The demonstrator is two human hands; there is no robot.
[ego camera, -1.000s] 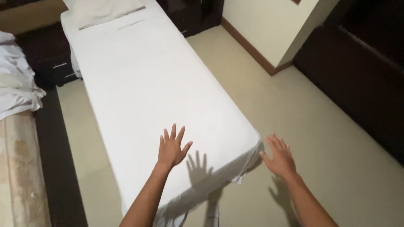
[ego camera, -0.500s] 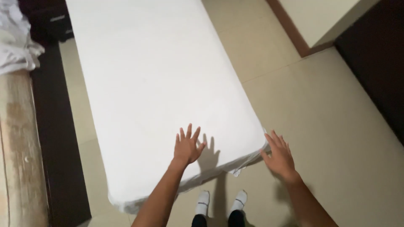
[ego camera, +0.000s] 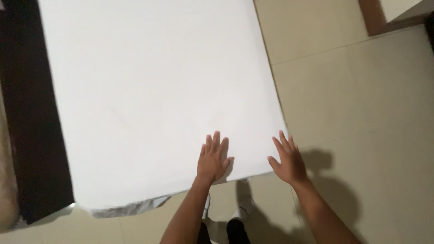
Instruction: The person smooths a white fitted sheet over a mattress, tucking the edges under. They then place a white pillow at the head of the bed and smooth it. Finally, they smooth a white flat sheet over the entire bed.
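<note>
White cotton sheeting is covering a long, narrow padded table (ego camera: 153, 90) that is filling the upper left and centre of the head view, its long axis running from the bottom of the frame up and out past the top edge. Its near short edge is lying across the lower part of the frame, and a crumpled grey-white fold of sheet (ego camera: 131, 208) is hanging below that edge at lower left.

Both hands are spread open, fingers apart, gripping nothing. The left hand (ego camera: 213, 159) is lying palm down over the sheet just inside the near edge, right of the edge's middle; whether it is pressing or only hovering I cannot tell, though its shadow is sitting tight beside it. The right hand (ego camera: 286, 160) is hovering at the table's near right corner, partly over the sheet's rim and partly over the floor. So the table is stretching away from both hands, upward in the frame, and the left hand is the one lying further onto it.

Beige tiled floor (ego camera: 361, 113) is giving wide open room along the right side. Dark flooring (ego camera: 31, 135) is forming a tight strip at the left, bounded by a pale furniture edge (ego camera: 5, 180). White-socked feet (ego camera: 239, 212) are standing just below the near edge.
</note>
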